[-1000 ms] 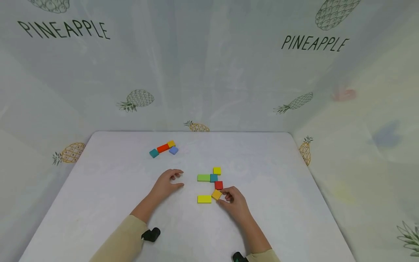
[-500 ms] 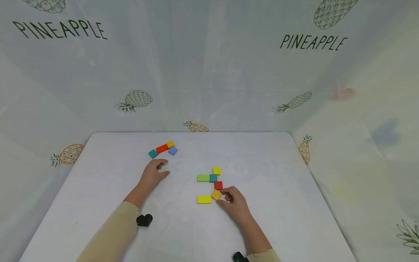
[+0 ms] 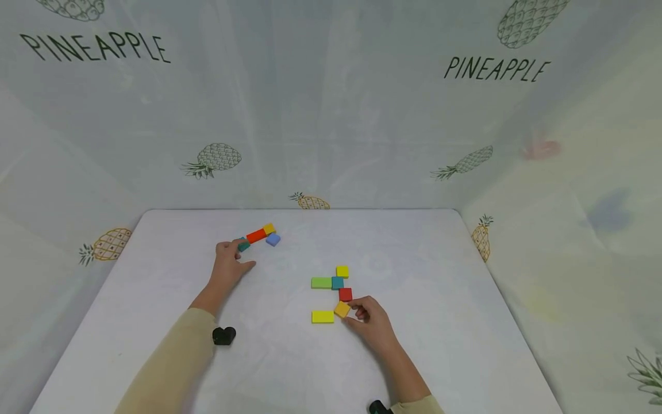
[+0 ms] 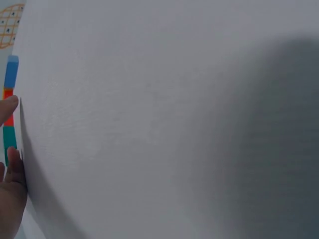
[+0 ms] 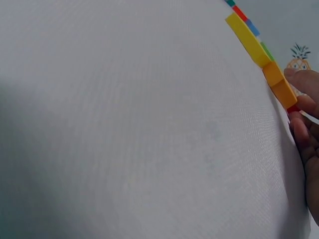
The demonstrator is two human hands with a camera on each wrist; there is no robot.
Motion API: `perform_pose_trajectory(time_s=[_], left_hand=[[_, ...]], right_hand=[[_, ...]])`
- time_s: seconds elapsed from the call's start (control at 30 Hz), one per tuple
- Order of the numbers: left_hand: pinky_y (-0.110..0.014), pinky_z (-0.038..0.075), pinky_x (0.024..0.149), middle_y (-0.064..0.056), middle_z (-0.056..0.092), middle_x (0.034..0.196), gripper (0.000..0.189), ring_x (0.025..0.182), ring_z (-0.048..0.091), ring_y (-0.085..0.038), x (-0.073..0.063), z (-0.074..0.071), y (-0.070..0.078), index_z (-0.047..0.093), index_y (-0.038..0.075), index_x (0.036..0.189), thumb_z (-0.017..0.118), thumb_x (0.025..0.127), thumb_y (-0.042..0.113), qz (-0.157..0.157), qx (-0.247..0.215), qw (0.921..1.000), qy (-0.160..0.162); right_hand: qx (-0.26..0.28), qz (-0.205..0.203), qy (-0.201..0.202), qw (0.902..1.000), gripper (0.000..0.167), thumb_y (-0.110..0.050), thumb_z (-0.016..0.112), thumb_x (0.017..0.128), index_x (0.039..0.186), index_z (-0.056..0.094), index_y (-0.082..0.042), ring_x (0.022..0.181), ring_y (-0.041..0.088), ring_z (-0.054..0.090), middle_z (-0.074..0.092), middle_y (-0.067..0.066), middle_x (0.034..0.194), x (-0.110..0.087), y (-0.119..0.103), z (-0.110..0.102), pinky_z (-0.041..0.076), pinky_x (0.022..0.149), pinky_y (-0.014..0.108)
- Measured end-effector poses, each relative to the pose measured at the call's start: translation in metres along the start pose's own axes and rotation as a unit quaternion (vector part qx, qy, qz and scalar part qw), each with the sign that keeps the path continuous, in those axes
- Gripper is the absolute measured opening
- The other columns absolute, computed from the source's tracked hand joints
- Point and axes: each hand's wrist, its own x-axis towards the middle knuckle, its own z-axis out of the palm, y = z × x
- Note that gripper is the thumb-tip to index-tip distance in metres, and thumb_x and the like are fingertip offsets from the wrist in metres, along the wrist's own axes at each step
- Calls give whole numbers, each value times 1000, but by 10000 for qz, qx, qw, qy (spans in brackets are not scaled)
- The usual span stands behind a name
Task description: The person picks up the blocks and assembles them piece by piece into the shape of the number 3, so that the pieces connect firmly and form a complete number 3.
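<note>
My left hand [image 3: 226,269] reaches over a teal block [image 3: 245,246] at the back left, index finger overlapping it and thumb held apart. In the left wrist view, that teal block [image 4: 9,137] shows between the thumb and fingers. At centre right, my right hand [image 3: 373,328] pinches an orange block [image 3: 342,309] by its right and lower corners, between thumb and index finger. This orange block [image 5: 279,83] sits turned cornerwise, between a long yellow block [image 3: 323,317] and a red block [image 3: 345,294].
Beside the left hand's teal block lie a long red block [image 3: 256,236], a yellow-orange block [image 3: 269,229] and a blue block [image 3: 273,240]. Above the right hand are a second teal block [image 3: 338,283], a green block [image 3: 321,283] and a small yellow block [image 3: 342,271]. The white table [image 3: 439,276] meets a pineapple-print cloth.
My left hand has moved from mid-table up and leftward to the teal block at the back left. The right hand stays at the orange block.
</note>
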Motion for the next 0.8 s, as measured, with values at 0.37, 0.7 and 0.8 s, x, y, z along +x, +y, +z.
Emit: perform_pose_trajectory(time_s=[0.37, 0.7, 0.8], left_hand=[[-45, 47, 88, -32, 21, 139, 80, 101, 44, -35, 15, -7, -1, 32, 6, 150, 77, 85, 18, -326, 249, 9981, -462], [-45, 46, 85, -30, 35, 121, 61, 94, 46, -35, 18, -5, 0, 41, 2, 143, 70, 91, 15, -349, 459, 9980, -277], [-50, 45, 92, -31, 36, 123, 56, 98, 47, -38, 18, -5, 0, 42, 2, 141, 67, 93, 14, -367, 447, 9982, -186]], right_hand=[[-66, 27, 31, 10000, 31, -15, 80, 82, 110, 68, -17, 81, 13, 52, 56, -7, 94, 0, 0, 2, 49, 72, 22], [-74, -22, 63, 10000, 31, -15, 80, 82, 110, 68, -17, 81, 13, 52, 55, -7, 94, -1, 2, 2, 49, 72, 22], [-85, -25, 62, 9999, 31, -16, 80, 82, 110, 68, -17, 81, 13, 52, 55, -7, 94, -1, 2, 2, 49, 72, 22]])
